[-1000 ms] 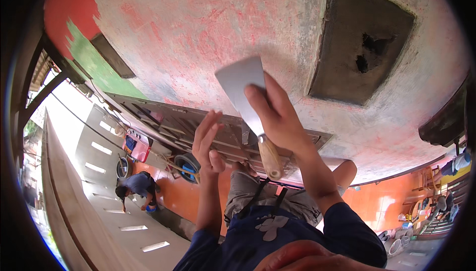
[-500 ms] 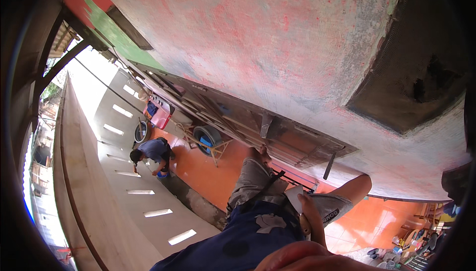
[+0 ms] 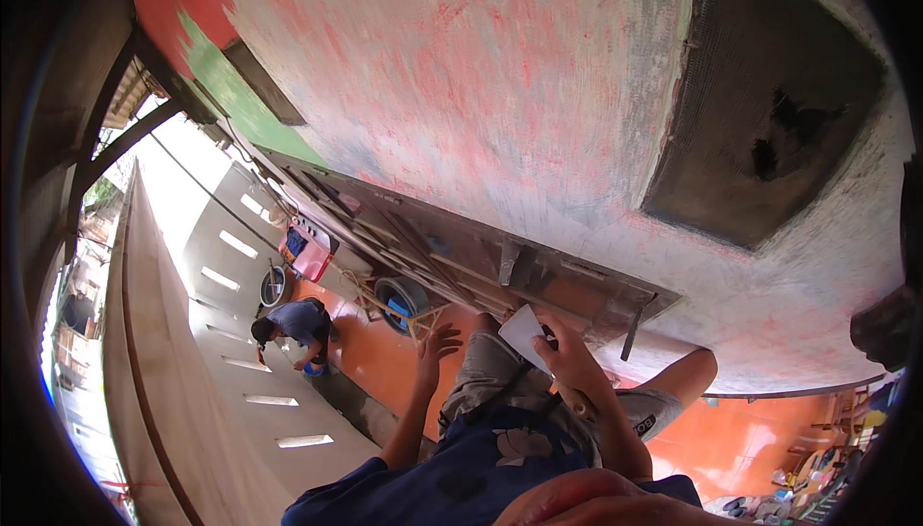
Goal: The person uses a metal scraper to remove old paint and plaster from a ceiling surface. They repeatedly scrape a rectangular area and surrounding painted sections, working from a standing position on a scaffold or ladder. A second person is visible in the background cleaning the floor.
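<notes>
A putty knife (image 3: 531, 341) is held in the right hand (image 3: 571, 358): its flat metal blade is pinched between the thumb and the fingers, and its wooden handle (image 3: 575, 400) is directed back toward the wrist. The knife is located above the lap, in front of the grey shorts (image 3: 486, 372). The left hand (image 3: 439, 343) is raised well apart from the knife, with its fingers spread and nothing held in it. Before both hands, a wall (image 3: 481, 74) is seen, by which pale patches and reddish traces are shown. At the right, a dark mesh panel (image 3: 740, 141) with a torn hole is set in this wall. At the left, on the orange floor (image 3: 370, 348), a dark round tub (image 3: 388, 297) is placed, and a stooping person (image 3: 300, 319) is seen near a blue bucket (image 3: 314, 369).
</notes>
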A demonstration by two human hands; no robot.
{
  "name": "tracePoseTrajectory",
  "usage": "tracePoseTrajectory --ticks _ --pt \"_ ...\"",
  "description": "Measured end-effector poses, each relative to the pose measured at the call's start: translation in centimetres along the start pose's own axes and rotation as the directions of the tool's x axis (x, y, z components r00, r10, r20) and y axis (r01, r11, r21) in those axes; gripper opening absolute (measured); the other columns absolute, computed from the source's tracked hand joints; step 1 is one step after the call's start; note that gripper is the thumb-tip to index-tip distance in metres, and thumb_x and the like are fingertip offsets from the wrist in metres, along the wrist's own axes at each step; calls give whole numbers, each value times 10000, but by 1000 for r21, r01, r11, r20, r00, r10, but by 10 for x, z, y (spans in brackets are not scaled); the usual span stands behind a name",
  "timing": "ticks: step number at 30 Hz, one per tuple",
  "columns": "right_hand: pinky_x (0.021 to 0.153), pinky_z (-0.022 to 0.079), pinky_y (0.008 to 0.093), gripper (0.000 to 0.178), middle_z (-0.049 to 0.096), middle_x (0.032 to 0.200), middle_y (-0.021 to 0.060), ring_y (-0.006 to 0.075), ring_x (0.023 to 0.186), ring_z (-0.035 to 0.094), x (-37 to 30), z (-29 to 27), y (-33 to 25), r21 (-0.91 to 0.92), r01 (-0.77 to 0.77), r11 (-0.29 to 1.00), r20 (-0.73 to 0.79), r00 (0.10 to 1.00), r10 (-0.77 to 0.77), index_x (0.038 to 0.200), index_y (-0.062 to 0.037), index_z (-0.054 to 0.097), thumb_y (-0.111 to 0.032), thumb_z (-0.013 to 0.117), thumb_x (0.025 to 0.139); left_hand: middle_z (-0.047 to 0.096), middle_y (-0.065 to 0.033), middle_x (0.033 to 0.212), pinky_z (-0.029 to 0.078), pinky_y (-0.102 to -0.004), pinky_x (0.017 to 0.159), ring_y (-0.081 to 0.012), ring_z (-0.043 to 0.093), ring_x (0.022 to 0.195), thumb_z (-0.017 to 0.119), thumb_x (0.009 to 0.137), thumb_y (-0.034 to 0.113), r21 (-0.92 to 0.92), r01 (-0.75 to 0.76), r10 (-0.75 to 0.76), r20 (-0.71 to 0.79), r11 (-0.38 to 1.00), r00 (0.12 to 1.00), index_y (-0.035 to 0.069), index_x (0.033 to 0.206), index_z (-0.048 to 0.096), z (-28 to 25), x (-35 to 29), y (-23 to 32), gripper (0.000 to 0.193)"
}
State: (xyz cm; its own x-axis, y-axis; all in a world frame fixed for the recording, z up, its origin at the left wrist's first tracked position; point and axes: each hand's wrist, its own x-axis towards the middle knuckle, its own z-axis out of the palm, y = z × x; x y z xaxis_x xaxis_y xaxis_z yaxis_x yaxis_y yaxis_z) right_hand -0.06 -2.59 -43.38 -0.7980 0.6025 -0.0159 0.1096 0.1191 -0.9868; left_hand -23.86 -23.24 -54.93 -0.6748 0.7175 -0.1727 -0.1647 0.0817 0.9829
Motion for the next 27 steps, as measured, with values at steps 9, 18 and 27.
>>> tracePoseTrajectory --ticks 9,18,27 --pt "780 510 334 261 689 963 127 193 870 656 -46 69 61 272 -189 944 -460 836 300 1099 32 620 -172 645 938 592 -139 1312 538 -413 967 -271 656 1096 388 1057 524 -63 509 -403 530 859 746 21 1392 478 113 -45 36 610" --pt "829 508 316 246 681 1051 92 156 923 639 -57 23 16 402 -137 905 -289 919 268 1121 -6 614 -178 679 957 583 -30 957 454 -295 675 -103 530 825 449 1071 453 213 131 -230 551 968 802 -25 1159 590 160 -53 90 506" --pt "924 507 324 414 653 1172 106 155 1083 620 -77 33 3 366 -348 863 38 932 360 1278 0 563 -218 694 951 606 -29 987 450 -269 812 -106 551 929 455 1069 435 47 323 -303 490 945 817 -27 1094 624 153 -69 105 492"
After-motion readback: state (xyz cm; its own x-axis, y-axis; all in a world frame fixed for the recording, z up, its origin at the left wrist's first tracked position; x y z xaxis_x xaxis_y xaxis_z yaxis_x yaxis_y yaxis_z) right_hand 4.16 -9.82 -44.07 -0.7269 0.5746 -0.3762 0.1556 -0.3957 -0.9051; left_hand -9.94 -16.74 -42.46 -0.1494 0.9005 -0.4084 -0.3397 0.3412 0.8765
